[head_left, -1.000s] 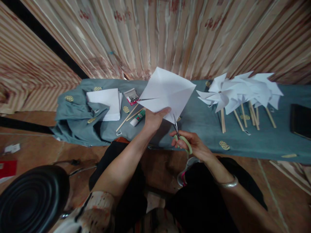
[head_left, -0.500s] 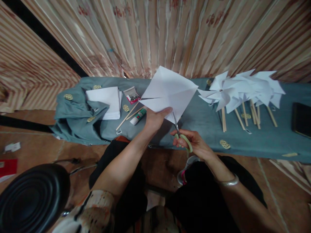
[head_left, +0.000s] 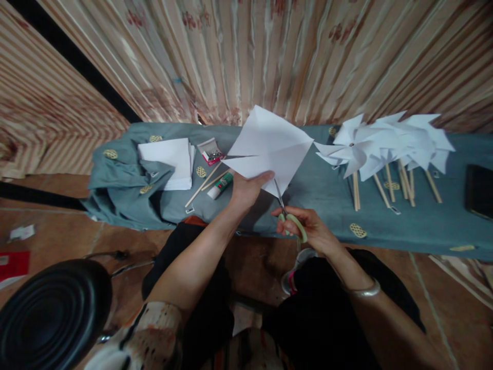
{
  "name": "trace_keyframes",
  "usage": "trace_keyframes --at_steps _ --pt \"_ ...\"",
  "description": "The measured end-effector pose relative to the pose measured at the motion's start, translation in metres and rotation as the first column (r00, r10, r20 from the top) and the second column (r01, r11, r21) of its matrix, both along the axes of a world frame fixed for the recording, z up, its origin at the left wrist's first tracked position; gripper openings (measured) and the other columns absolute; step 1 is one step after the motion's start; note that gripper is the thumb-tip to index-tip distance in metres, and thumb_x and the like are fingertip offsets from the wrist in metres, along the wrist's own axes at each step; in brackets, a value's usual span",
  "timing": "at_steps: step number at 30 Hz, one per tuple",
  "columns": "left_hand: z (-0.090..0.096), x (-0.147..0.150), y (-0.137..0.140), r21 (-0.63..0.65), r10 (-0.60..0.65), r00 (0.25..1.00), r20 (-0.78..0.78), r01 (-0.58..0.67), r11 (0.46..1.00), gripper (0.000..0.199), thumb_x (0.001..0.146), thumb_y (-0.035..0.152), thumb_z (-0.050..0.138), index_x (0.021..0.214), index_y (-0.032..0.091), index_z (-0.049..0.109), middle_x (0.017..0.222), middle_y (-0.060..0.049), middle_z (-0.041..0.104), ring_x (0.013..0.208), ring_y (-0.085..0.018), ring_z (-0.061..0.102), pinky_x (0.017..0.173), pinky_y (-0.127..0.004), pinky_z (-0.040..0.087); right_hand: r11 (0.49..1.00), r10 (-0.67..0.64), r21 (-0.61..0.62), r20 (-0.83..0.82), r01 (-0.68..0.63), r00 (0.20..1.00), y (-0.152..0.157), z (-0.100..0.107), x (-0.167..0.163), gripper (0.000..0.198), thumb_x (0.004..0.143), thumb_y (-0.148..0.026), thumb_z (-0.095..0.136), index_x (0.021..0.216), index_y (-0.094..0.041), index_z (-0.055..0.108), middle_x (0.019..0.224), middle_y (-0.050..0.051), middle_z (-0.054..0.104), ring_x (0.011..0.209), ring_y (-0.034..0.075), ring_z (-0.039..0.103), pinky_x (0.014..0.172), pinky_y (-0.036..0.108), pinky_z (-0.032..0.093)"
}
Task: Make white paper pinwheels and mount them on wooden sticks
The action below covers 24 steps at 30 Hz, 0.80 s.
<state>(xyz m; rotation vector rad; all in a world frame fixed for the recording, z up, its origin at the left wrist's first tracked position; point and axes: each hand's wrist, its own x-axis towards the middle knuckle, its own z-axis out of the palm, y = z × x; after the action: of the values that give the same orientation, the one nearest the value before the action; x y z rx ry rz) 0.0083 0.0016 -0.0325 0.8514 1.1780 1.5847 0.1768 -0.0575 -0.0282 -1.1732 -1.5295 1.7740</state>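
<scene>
A square sheet of white paper [head_left: 277, 136] is held up above the cloth, one corner toward me, with a slit running in from its left corner. My left hand [head_left: 248, 190] grips it at the lower edge, thumb on top and fingers underneath, out of sight. In my right hand [head_left: 308, 223] is a pair of scissors [head_left: 296, 226] with light green handles. Their blades sit at the paper's near corner, pointing up into the sheet. Left of my left hand lie a glue stick [head_left: 220, 186], thin wooden sticks [head_left: 202, 185] and a small box of metal pins [head_left: 212, 154].
A stack of white paper [head_left: 169, 162] lies on the left of the grey-green cloth [head_left: 308, 185]. Several paper pinwheels [head_left: 389, 144] on sticks overlap at the right. A dark object [head_left: 479, 190] rests at the far right. A round black stool [head_left: 54, 313] stands on the floor, lower left.
Hardly anything differs: the scissors and my right hand have shifted very slightly. The paper stays in my left hand, and the view has moved a little.
</scene>
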Motion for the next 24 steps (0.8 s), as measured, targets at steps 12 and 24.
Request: trace_keyframes --at_steps 12,24 --pt "-0.0015 -0.0008 0.0015 -0.011 0.013 1.000 0.017 -0.013 1.000 0.058 0.059 0.020 0.083 0.113 0.018 0.063 0.099 -0.008 0.073 0.091 -0.025 0.068 0.088 -0.040 0.052 0.998 0.040 0.050 -0.016 -0.039 0.999 0.0006 -0.0042 0.0032 0.055 0.074 -0.064 0.068 0.105 -0.019 0.067 0.076 0.003 0.067 0.066 0.015 0.062 0.063 0.029 0.053" --pt "-0.0007 0.0008 0.0001 0.002 0.007 1.000 0.003 -0.007 1.000 0.055 0.059 0.019 0.081 0.112 0.018 0.064 0.097 -0.008 0.073 0.088 -0.023 0.067 0.087 -0.039 0.052 0.996 0.047 0.078 0.001 -0.047 0.999 0.0013 -0.0029 0.0027 0.055 0.075 -0.065 0.066 0.104 -0.018 0.068 0.075 0.003 0.067 0.065 0.015 0.062 0.062 0.028 0.053"
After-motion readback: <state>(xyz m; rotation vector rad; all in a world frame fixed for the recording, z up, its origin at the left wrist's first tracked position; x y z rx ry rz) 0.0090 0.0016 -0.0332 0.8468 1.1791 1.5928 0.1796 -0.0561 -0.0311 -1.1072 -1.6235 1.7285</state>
